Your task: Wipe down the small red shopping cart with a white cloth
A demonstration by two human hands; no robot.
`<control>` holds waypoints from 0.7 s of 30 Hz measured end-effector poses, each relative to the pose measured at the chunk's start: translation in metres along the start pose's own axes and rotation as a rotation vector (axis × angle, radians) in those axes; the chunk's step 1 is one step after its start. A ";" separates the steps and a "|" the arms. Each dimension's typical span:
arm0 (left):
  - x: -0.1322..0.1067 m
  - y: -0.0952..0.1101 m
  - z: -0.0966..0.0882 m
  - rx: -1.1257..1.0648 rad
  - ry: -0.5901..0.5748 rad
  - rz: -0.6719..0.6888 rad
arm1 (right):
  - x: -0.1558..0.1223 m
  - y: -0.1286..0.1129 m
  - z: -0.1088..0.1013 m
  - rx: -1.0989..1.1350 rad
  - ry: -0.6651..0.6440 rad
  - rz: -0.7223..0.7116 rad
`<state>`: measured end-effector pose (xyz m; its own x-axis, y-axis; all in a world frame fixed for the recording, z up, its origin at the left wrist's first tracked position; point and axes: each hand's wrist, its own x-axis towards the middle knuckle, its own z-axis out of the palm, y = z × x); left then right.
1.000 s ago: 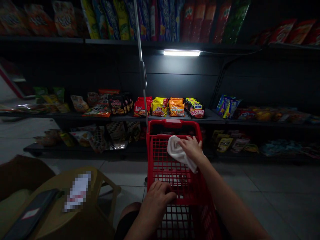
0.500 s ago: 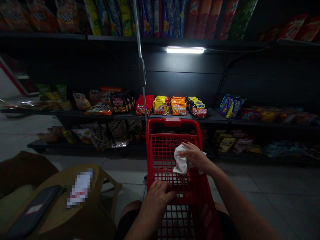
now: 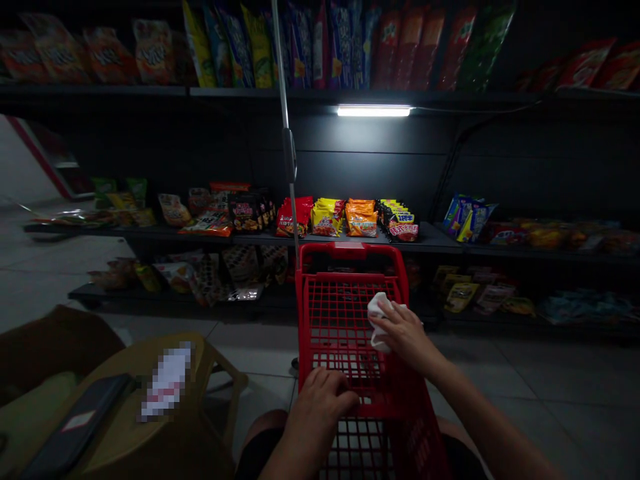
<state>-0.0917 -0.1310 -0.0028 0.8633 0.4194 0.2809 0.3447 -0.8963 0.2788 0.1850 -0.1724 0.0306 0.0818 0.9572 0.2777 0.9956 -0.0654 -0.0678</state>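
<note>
Directly in front of me is a red plastic shopping cart (image 3: 395,400) with grid walls. My left hand (image 3: 323,400) rests on its near left rim, fingers bent over the edge and the thumb pointing inward. A crumpled white cloth (image 3: 379,305) is in my right hand (image 3: 407,333), which presses it against the cart's right side. Part of the cloth is hidden under the fingers. At the far end, the cart's handle (image 3: 349,251) stands close to the shelf edge.
Dark shelves (image 3: 430,233) hold snack packets (image 3: 327,217) under a lit tube (image 3: 374,111). A thin metal pole (image 3: 283,100) rises at the cart's far left. To my left, a tan stool (image 3: 200,373) bears a dark flat case (image 3: 80,420) and a blurred-out paper (image 3: 167,380).
My right hand has moved with the cloth rightward, from over the grid to the cart's right side. My left hand stays on the rim. The view has tilted slightly up.
</note>
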 end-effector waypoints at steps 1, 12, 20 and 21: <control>0.000 0.000 -0.001 -0.003 0.005 -0.003 | 0.004 0.010 -0.003 0.014 0.007 0.003; 0.000 -0.003 0.009 0.147 0.120 0.049 | 0.101 -0.116 0.014 0.123 0.054 -0.397; -0.004 -0.001 0.007 0.008 0.196 0.019 | 0.094 -0.014 -0.007 -0.027 0.070 -0.009; -0.004 -0.002 0.007 0.003 0.206 0.024 | 0.096 -0.008 -0.011 -0.033 0.079 0.056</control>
<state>-0.0928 -0.1322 -0.0108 0.7778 0.4182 0.4691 0.3265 -0.9067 0.2671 0.1852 -0.0833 0.0681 0.1395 0.9265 0.3495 0.9902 -0.1286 -0.0542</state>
